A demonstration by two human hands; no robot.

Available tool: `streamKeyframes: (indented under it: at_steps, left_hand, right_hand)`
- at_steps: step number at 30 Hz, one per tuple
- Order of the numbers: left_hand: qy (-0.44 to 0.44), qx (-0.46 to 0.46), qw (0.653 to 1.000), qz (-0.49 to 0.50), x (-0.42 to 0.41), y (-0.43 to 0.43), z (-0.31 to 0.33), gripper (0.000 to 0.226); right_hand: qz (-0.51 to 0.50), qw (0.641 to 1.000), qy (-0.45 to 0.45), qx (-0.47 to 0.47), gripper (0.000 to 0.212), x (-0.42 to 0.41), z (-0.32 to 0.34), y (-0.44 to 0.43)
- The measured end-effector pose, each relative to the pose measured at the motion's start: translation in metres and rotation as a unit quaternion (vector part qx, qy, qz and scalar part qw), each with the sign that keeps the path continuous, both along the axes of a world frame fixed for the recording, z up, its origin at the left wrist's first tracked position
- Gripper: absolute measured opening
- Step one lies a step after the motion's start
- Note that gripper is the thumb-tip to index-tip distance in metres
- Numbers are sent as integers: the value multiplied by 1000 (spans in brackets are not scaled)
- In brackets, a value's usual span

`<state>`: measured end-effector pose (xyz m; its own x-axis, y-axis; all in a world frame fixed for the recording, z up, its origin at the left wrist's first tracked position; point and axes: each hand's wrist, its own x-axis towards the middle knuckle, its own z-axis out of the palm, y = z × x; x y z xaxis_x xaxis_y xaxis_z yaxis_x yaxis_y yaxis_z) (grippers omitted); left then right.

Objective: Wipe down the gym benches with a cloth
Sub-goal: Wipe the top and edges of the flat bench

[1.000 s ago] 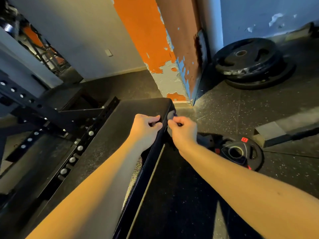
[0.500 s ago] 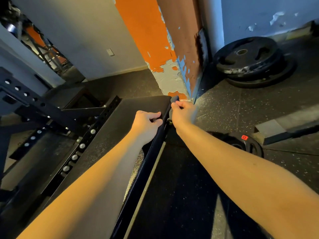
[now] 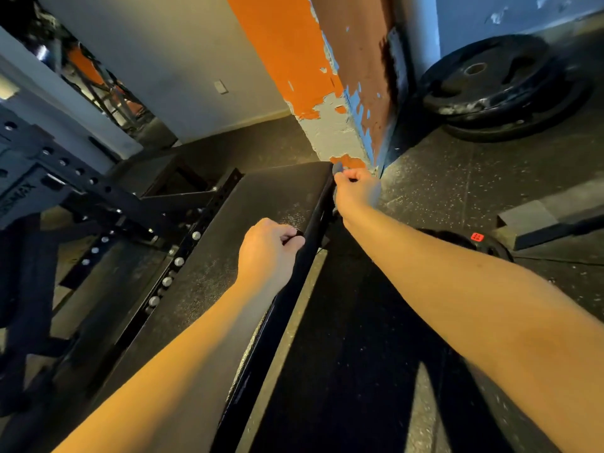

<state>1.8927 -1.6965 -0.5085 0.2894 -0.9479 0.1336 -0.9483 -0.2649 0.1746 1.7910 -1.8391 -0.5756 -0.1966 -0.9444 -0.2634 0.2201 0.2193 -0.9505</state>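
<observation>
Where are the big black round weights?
In the head view, the stacked black weight plates sit at the upper right on the speckled floor, just right of the peeling orange pillar.

Two bare arms belong to the person. The left forearm, over the black padded bench, is smooth and uncovered along all its visible length, narrowing toward the wrist. The right forearm, right of the bench, is likewise bare and looks widest nearest the camera. The left hand and right hand are bare, with rounded knuckles.
</observation>
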Motion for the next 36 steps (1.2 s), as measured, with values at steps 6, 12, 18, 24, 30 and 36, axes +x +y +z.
streamKeyframes:
  at_steps: [6, 12, 18, 24, 30, 36]
  left_hand:
    - [15, -17, 1000, 12, 3, 0, -12, 27]
    - [0, -69, 997, -15, 2, 11, -22, 25]
    - [15, -111, 994, -9, -1, 20, -28, 25]
    - [32, -113, 993, 2, -2, 19, -31, 25]
    - [35, -122, 992, -8, -1, 18, -32, 24]
    - [56, -125, 990, -8, -1, 19, -34, 23]
  right_hand:
    - [47, 997, 37, -39, 14, 5, -13, 47]
    - [134, 987, 55, -69, 13, 0, -23, 99]
    - [38, 997, 35, -57, 7, -3, -13, 42]
    - [75, 993, 45, -76, 18, -1, -22, 67]
    - [125, 984, 61, -110, 8, -2, -36, 89]
    - [64, 994, 58, -70, 26, -5, -26, 50]
